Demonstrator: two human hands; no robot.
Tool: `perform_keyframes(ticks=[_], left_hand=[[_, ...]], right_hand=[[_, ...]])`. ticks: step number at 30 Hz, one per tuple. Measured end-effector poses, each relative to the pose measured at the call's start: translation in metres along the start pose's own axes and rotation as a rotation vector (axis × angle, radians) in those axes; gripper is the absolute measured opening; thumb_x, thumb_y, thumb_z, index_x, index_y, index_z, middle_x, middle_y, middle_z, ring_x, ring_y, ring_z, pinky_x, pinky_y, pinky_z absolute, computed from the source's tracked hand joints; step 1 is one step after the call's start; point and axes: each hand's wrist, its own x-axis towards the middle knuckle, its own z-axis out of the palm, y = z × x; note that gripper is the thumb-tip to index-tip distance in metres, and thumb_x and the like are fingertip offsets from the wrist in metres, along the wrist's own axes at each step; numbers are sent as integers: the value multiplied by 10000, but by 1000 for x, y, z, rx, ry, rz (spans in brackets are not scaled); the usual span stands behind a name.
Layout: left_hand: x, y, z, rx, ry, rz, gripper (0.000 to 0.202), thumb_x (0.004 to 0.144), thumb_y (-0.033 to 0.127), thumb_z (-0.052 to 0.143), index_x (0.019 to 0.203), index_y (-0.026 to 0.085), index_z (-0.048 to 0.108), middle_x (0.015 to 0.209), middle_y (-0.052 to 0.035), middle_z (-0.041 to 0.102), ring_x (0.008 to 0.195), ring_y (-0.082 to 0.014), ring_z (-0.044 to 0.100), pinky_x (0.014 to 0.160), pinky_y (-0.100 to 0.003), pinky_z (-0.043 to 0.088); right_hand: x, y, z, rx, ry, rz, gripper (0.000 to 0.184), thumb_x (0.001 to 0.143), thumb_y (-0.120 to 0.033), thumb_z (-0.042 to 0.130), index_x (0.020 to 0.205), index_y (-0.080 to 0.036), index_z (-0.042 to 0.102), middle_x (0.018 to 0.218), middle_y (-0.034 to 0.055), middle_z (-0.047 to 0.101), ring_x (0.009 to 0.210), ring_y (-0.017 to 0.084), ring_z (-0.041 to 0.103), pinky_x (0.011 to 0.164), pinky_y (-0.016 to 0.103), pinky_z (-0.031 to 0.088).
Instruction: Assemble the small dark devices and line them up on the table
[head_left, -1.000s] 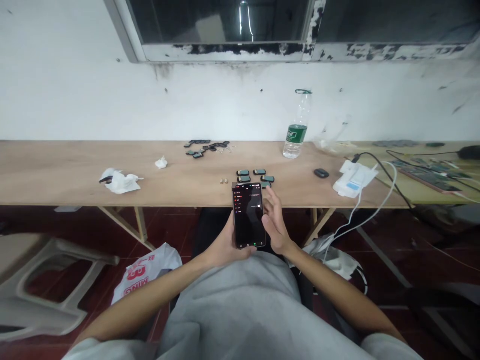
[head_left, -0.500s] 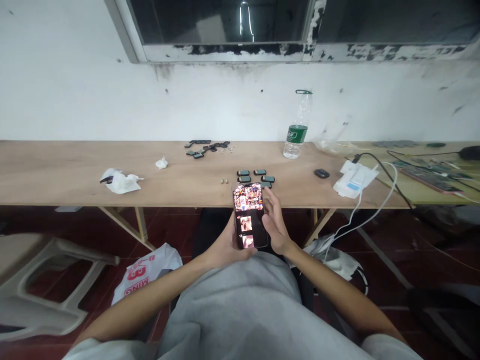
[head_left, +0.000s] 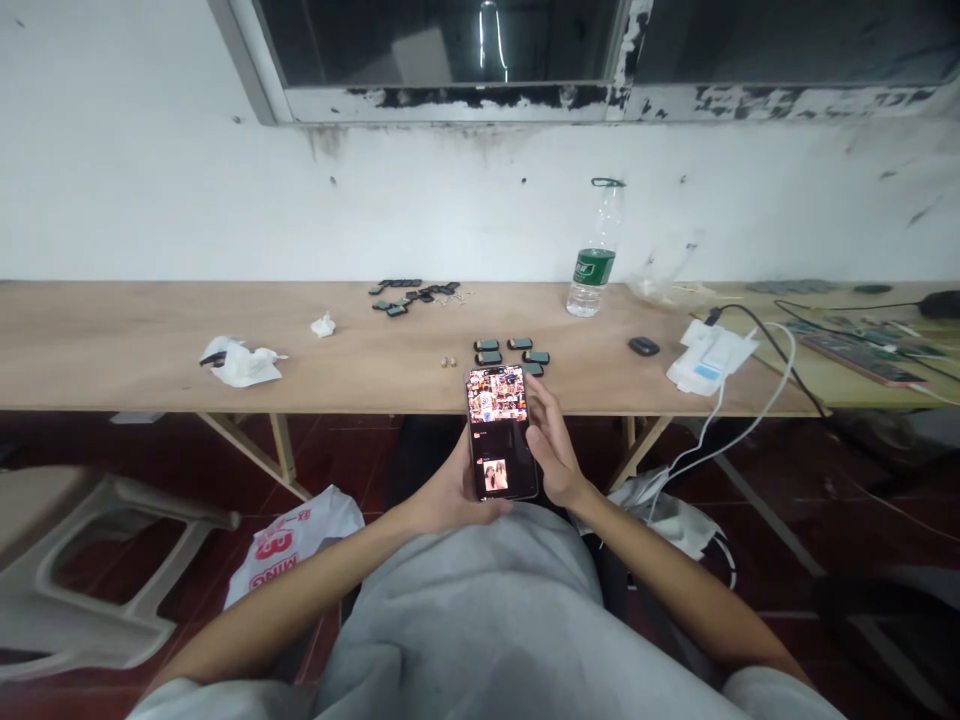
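A smartphone (head_left: 504,440) with a lit screen is held upright in front of my body, over the table's front edge. My left hand (head_left: 454,490) is closed round its left side and lower end, the thumb lying along the bottom. Along the right side, my right hand (head_left: 555,450) rests against the phone with fingers at its upper edge and the thumb beside the screen. Just beyond the phone, several small dark modules with grey-green faces (head_left: 488,358) lie on the table, one partly hidden. Two tiny light-coloured pieces (head_left: 448,362) are to their left.
The wooden table (head_left: 135,345) holds a cluster of dark modules (head_left: 424,295), a water bottle (head_left: 591,275), crumpled tissues (head_left: 244,362), a small black case (head_left: 643,346) and a white charger with cables (head_left: 711,355). A plastic stool (head_left: 112,500) and a bag (head_left: 300,535) are below.
The content on the phone's screen has shifted downward, and the lowest picture has gone out of view. My right thumb has moved very slightly; the rest looks the same.
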Motion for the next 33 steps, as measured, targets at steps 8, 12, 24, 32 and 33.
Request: perform_keyframes(ticks=[8,12,24,32,33], left_hand=[[-1,-6,-3,-33,-5,7,1085,768,221,882,1618,373,225,1548,-152,450,1431,-375,449,1157,-539,415],[-1,-7,-4,-46,-25,9,1095,780,203,870,1624,381,195,1545,-158,446,1423,-373,460,1153,-550,420],[0,-6,-4,9,-54,20,1079,803,186,843,1628,375,173,1563,-174,415,1437,-377,442,1126,-516,451],[-1,-3,-1,-16,-32,-2,957,803,193,848,1573,364,305,1528,-155,463,1393,-365,491,1117,-516,449],[-1,-2,-1,-17,-35,2,947,801,191,849,1565,366,318,1530,-151,461,1394,-365,489,1121,-521,445]], right_hand=[[-1,-1,-2,-23,-52,-3,758,1012,-596,473,1624,-279,156,1621,119,378,1485,306,402,1196,528,408],[-1,-2,-3,-30,-82,-34,823,980,-614,522,1628,-276,145,1641,126,337,1489,325,388,1203,550,391],[-1,1,-1,-41,-22,-13,725,1011,-563,497,1602,-281,186,1599,138,400,1448,310,446,1168,544,433],[-2,-3,-3,-30,-77,-7,840,970,-655,505,1621,-274,136,1626,141,356,1490,337,380,1190,552,396],[-2,-4,-4,-28,-81,-9,845,967,-659,508,1622,-278,133,1629,139,350,1491,338,379,1192,553,394]])
